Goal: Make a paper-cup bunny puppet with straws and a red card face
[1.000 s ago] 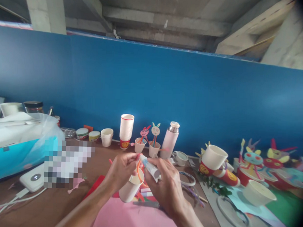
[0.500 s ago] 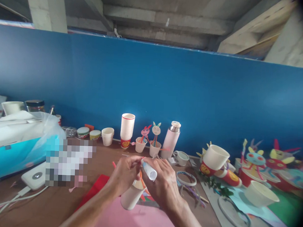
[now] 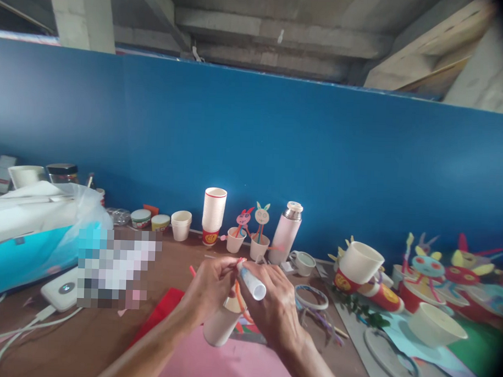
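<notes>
My right hand (image 3: 274, 299) is closed around a white tube (image 3: 252, 282) with bluish print, its hollow-looking end tilted toward me. The other end meets the fingertips of my left hand (image 3: 209, 289), which pinch a small red tip, apparently of a pipe cleaner. An orange pipe cleaner (image 3: 240, 298) curves down below the hands, into or behind a white paper cup (image 3: 219, 327). This cup stands upright under my hands, its rim partly hidden by them. Another orange-red end (image 3: 192, 271) sticks out left of my left hand.
Pink paper (image 3: 212, 363) and red paper (image 3: 158, 317) lie in front. Behind stand stacked cups (image 3: 214, 209), two cup figures (image 3: 262, 216) and a thermos (image 3: 286, 233). A power bank (image 3: 60, 289) sits left; tape rings (image 3: 311, 297) and more cups (image 3: 360, 261) are right.
The tube has turned slightly and shifted right, showing more of its end. The orange pipe cleaner bows out more to the right. The whole view has shifted a little.
</notes>
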The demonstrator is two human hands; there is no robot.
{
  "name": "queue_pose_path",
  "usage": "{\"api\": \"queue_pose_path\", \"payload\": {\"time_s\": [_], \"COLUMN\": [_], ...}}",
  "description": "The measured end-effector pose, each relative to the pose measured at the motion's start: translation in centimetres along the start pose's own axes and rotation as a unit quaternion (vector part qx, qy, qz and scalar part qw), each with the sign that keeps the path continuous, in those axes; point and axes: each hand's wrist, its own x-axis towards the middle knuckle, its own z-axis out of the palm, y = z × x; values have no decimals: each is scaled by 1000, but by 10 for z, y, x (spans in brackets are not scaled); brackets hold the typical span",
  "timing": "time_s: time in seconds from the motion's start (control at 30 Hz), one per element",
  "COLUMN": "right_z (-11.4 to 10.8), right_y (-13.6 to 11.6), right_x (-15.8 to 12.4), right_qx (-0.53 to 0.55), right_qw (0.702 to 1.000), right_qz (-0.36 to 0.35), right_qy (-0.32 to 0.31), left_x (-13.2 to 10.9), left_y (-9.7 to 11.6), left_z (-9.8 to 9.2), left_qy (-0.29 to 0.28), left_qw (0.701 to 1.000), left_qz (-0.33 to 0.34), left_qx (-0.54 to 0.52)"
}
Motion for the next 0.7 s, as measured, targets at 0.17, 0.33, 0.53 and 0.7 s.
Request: {"api": "queue_pose_path", "payload": {"time_s": [0.17,0.33,0.53,0.7], "right_z": [0,-2,-13,-12], "right_y": [-1,0,8,4], "right_x": [1,3,8,6], "right_qx": [-8,-21,-14,26], "right_qw": [1000,999,996,998], "right_qz": [15,25,46,-8], "right_qy": [-2,18,77,50], "left_x": [-2,-2,0,1], "left_y": [3,4,6,9], "left_z": [0,-1,-4,-9], "left_qy": [-1,-1,-4,-5], "left_qw": [1000,999,1000,1000], "left_qz": [0,6,-18,-17], "left_qx": [14,34,9,18]}}
